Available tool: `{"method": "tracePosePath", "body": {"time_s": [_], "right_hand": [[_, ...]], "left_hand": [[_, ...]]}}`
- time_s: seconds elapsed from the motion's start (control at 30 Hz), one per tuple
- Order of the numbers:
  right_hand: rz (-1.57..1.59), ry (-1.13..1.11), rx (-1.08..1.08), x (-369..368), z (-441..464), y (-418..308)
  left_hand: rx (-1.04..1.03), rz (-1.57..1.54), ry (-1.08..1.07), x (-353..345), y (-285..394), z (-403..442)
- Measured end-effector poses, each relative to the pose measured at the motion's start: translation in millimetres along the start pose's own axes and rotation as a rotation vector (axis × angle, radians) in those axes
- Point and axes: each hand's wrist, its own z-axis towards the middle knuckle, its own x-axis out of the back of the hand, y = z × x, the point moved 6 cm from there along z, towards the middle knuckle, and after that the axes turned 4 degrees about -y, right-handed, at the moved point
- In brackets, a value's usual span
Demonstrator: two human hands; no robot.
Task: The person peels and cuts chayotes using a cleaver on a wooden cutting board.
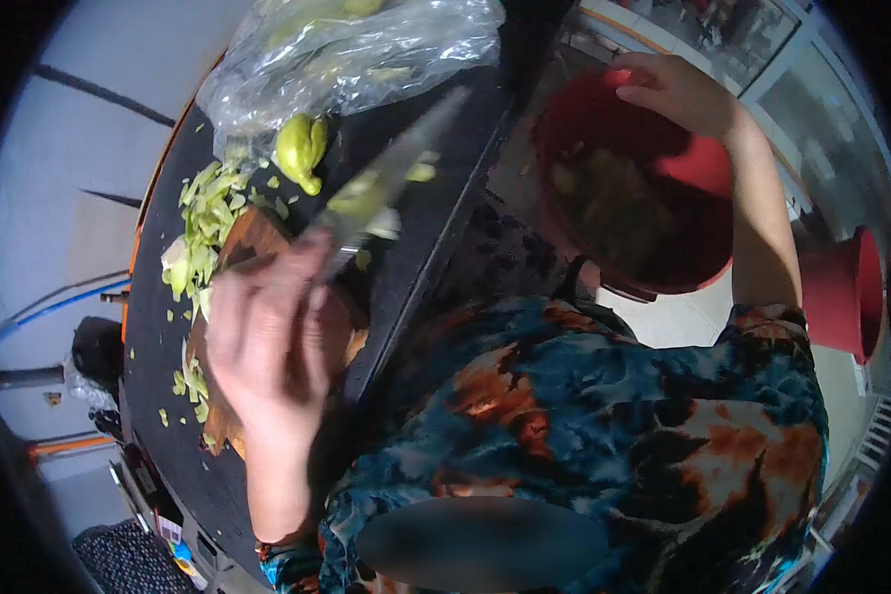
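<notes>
My left hand (267,327) is closed round the handle of a knife (406,158). Its wide blade is blurred and points away over the black table, with pale green bits on or beside it. Under that hand lies a wooden cutting board (252,236), partly hidden. Sliced green pieces (208,218) are heaped along the board's left side. A whole light-green, pear-shaped vegetable (301,151), like a chayote, rests just beyond the knife. My right hand (678,94) grips the far rim of a red bucket (688,168), which holds blurry greenish scraps.
A clear plastic bag (356,74) with green vegetables inside lies at the table's far end. The black table's edge (436,257) runs between the board and the bucket. A second red bucket (837,294) stands at the right. Scattered trimmings dot the tabletop.
</notes>
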Motion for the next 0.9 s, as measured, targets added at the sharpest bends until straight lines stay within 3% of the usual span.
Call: {"method": "tracePosePath", "body": {"time_s": [0.07,0.1,0.17,0.23,0.4,0.47,0.6,0.7,0.9], "right_hand": [[0.118,0.035,-0.001,-7.1,7.4,-12.8],[0.035,0.033,0.063,0.9,22.5,-35.2],[0.074,0.049,0.264,-16.5,41.1,-82.4],[0.208,0.000,0.381,-28.8,54.0,-143.1],[0.369,-0.114,0.711,-88.0,96.3,-299.7],[0.251,-0.149,0.679,-91.7,77.4,-355.4],[-0.143,-0.362,0.632,-151.2,83.3,-431.0],[-0.064,-0.427,0.681,-157.0,85.0,-449.3],[0.114,-0.145,1.134,-145.3,68.6,-471.6]], "left_hand": [[0.018,0.104,0.090,24.0,-17.5,-6.0],[0.141,0.025,0.228,16.7,-49.3,-28.5],[0.219,0.243,0.270,50.0,-80.5,-53.0],[0.514,0.126,0.341,71.4,-121.4,-87.4],[0.626,0.348,0.465,111.3,-188.1,-164.3],[0.728,0.369,0.441,133.1,-176.1,-176.1],[0.735,0.346,0.543,134.1,-183.4,-219.3],[0.718,0.306,0.554,137.3,-189.8,-208.5],[0.656,0.091,0.672,134.1,-189.6,-210.5]]}}
